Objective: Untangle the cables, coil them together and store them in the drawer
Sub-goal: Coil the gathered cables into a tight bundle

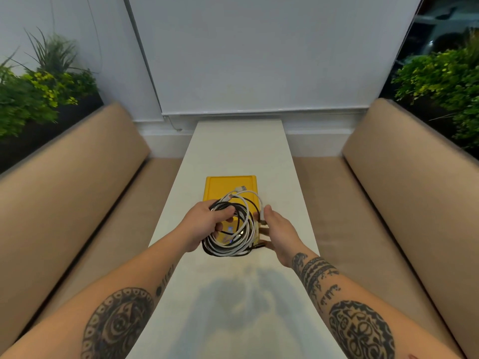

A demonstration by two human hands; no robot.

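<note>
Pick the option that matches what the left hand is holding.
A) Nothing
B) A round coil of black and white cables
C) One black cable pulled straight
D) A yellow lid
B: the left hand grips a round coil of black and white cables above the yellow container.
</note>
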